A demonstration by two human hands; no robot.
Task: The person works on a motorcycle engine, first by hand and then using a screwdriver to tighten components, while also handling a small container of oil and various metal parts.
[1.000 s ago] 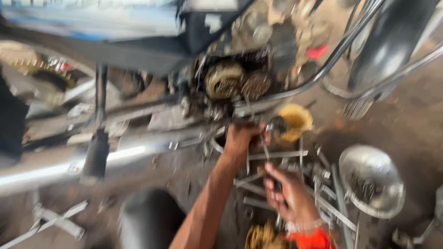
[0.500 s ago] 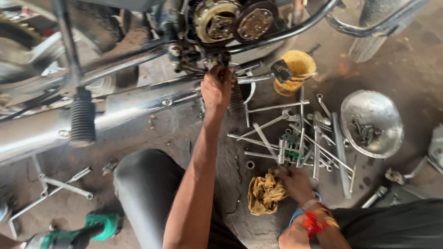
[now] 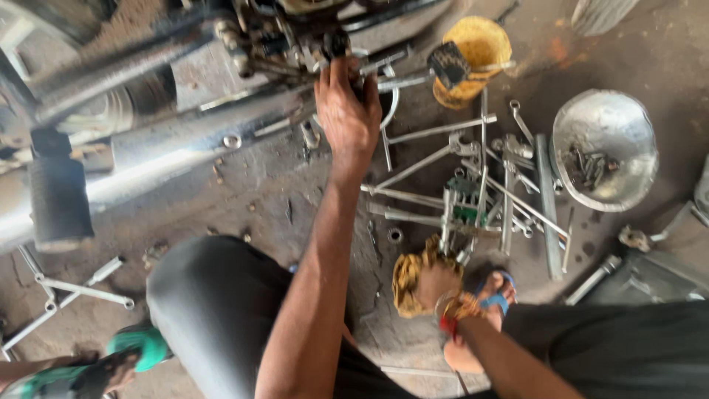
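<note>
The underside of the motorcycle engine (image 3: 295,33) sits at the top of the view, above the floor, and the left hand (image 3: 347,111) is up against it, fingers (image 3: 336,74) curled onto a small dark fitting at the bottom of the casing. This looks like the step of working on or loosening a part under the engine by hand; whether the left grip is fully clenched on the fitting or only pressing on it cannot be told, since the fingertips are hidden behind the hand.

The right hand (image 3: 436,284) is low, near the person's knee, and its grip is closed around a yellow rag (image 3: 410,277) (crumpled and oily-looking), just beside the scatter of spanners (image 3: 473,192) lying on the floor. Judging by that, the next move calls for either wiping the fitting or picking the right spanner from the pile, which needs the rag set down or shifted first.

Further out, a yellow plastic pot (image 3: 476,52) stands near the engine, and a dented metal bowl (image 3: 605,148) holding bolts lies to the right of the tools. A silver exhaust pipe (image 3: 148,170) runs off left.
</note>
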